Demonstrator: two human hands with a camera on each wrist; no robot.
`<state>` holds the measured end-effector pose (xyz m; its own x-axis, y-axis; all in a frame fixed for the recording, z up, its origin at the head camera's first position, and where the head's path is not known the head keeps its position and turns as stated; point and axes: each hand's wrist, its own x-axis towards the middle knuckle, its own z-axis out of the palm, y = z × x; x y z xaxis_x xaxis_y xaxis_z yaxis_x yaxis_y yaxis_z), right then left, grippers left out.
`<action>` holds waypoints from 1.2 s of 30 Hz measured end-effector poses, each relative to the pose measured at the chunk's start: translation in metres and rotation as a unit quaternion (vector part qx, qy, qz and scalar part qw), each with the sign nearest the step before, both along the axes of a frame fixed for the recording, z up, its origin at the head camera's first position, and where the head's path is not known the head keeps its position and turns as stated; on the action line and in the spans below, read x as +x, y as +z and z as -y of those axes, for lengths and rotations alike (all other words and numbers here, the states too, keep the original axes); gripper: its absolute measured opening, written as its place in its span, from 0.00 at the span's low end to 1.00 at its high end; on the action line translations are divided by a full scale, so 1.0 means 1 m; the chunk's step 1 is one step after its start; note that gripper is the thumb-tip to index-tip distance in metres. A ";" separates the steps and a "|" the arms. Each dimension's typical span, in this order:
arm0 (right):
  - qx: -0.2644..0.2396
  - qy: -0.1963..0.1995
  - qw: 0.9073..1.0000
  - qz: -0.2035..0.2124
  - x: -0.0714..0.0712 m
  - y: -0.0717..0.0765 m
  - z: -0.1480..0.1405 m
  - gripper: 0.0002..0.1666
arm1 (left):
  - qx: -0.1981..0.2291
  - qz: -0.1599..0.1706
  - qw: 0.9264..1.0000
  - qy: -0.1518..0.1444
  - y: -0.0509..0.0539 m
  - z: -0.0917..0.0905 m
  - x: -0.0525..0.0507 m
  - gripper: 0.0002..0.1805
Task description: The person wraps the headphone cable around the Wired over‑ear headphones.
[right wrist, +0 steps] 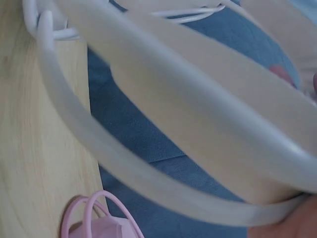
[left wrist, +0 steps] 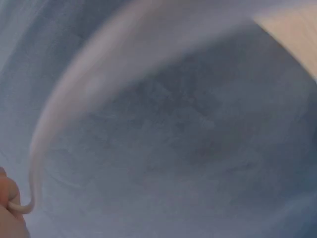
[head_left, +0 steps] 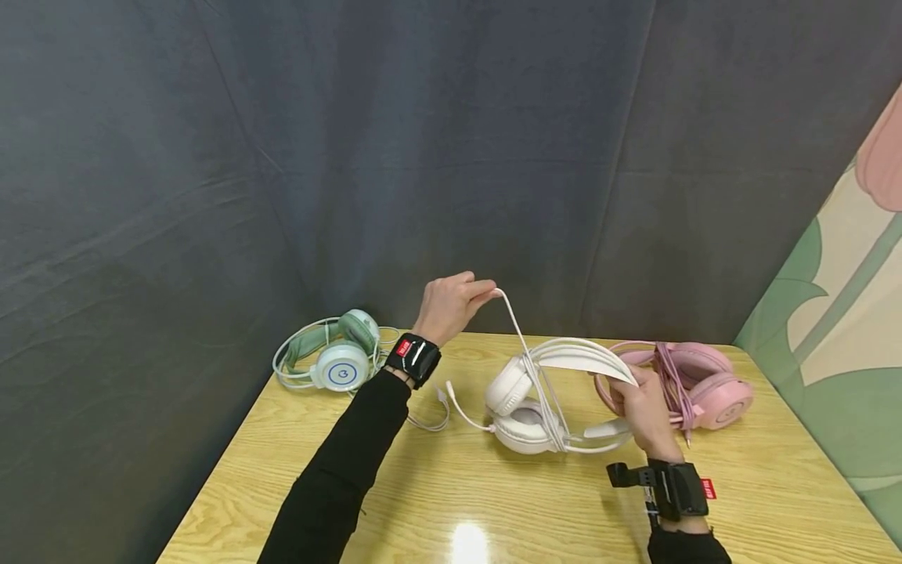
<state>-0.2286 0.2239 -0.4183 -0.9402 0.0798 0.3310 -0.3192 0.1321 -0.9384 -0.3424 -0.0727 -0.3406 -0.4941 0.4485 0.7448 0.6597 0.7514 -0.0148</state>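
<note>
A pair of white headphones (head_left: 524, 427) with a microphone boom is tilted over the middle of the table. My right hand (head_left: 643, 407) grips its headband, seen close up as a white headband (right wrist: 198, 99) in the right wrist view. The white cable (head_left: 517, 325) is wound around the earcups and band. Its free length rises to my left hand (head_left: 451, 305), which pinches it above and left of the headphones. In the left wrist view the cable (left wrist: 64, 99) is a blurred arc running from the fingertips (left wrist: 10, 203).
Green-and-white headphones (head_left: 341, 366) lie at the back left, a white cable end (head_left: 440, 399) beside them. Pink headphones (head_left: 722, 399) with a bundled cable lie at the back right, just behind my right hand. A dark curtain (head_left: 451, 157) hangs behind the wooden table (head_left: 423, 501).
</note>
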 end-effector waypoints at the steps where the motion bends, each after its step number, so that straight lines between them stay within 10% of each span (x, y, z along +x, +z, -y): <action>1: -0.017 0.017 1.000 -0.008 0.000 0.000 -0.001 0.16 | 0.001 0.017 1.000 0.004 -0.001 0.002 -0.001 0.12; 11: -0.015 0.171 0.982 -0.084 -0.006 -0.008 -0.009 0.11 | 0.018 0.132 0.991 -0.005 -0.015 0.004 -0.005 0.11; 14: -0.064 0.254 0.956 -0.130 -0.010 -0.010 -0.007 0.15 | 0.009 0.138 0.990 -0.016 -0.023 0.001 -0.005 0.11; 19: -0.174 0.396 0.888 -0.155 -0.016 -0.013 -0.004 0.23 | 0.008 0.178 0.983 -0.052 -0.033 -0.007 -0.001 0.10; 26: -0.255 0.499 0.817 -0.140 -0.016 -0.014 -0.004 0.22 | 0.052 0.320 0.941 -0.099 -0.027 -0.020 0.007 0.12; 36: -0.279 0.503 0.805 -0.147 -0.017 -0.013 -0.007 0.22 | 0.073 0.456 0.882 -0.098 -0.059 -0.005 0.005 0.14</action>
<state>-0.2458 0.2306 -0.4313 -0.5097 -0.4589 0.7277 -0.2215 -0.7473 -0.6265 -0.3371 -0.0672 -0.3998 -0.8410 0.5239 0.1351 0.4647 0.5716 0.6763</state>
